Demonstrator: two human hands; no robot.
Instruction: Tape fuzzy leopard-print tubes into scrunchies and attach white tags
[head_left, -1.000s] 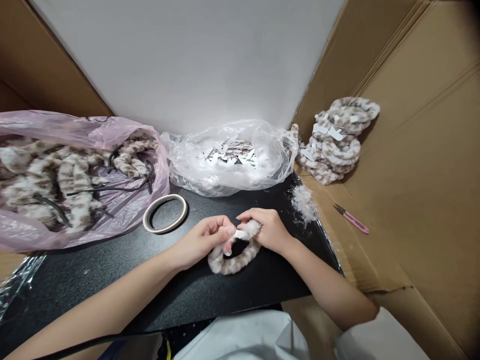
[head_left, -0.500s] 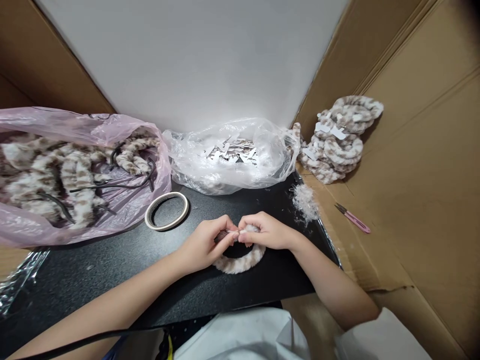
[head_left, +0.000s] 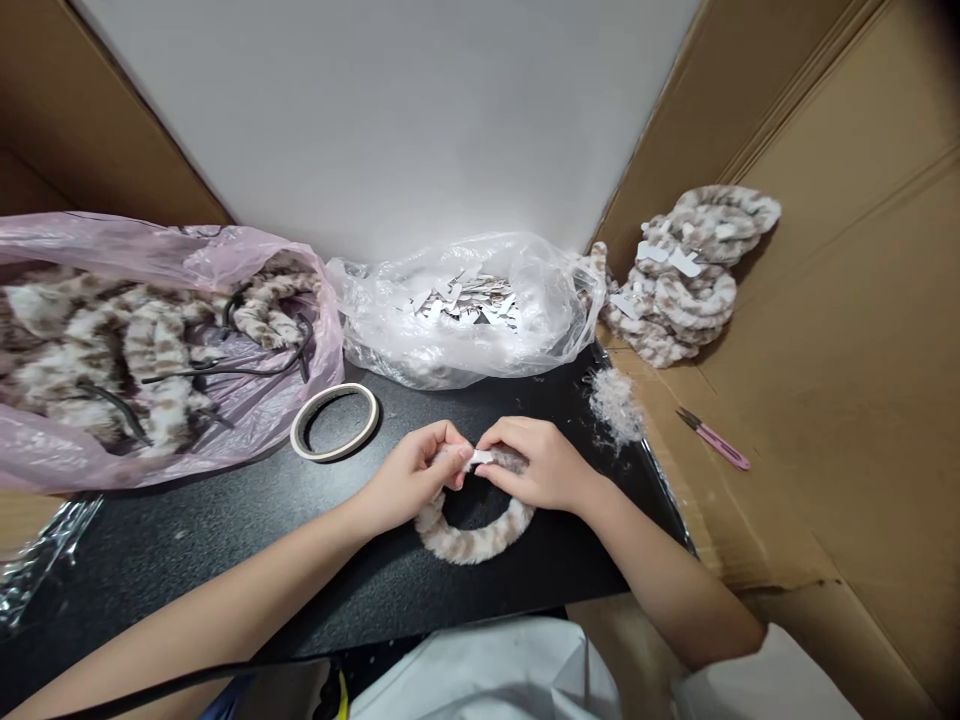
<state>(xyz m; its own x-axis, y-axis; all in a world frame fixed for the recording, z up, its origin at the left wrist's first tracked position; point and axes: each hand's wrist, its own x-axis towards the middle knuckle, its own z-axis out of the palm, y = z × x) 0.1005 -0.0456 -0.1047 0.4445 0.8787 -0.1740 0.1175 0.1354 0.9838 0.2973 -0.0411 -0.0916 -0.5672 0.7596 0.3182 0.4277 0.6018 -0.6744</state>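
Observation:
A furry ring, white with light brown patches, lies on the black tabletop between my hands. My left hand pinches the ring's far side from the left, thumb and fingertips together. From the right, my right hand is closed on the same far side. A small white tag shows at the ring between the two sets of fingertips. The fur under my fingers is partly hidden.
A pink bag of furry strips and black cords lies left. Beside it are a tape roll and a clear bag of white tags. At right are stacked furry rings, fluff and pink-handled snips on cardboard.
The furry ring has come slightly nearer to me, and more of its opening shows. The white tag is now visible between my fingertips. Both hands stay closed on the ring.

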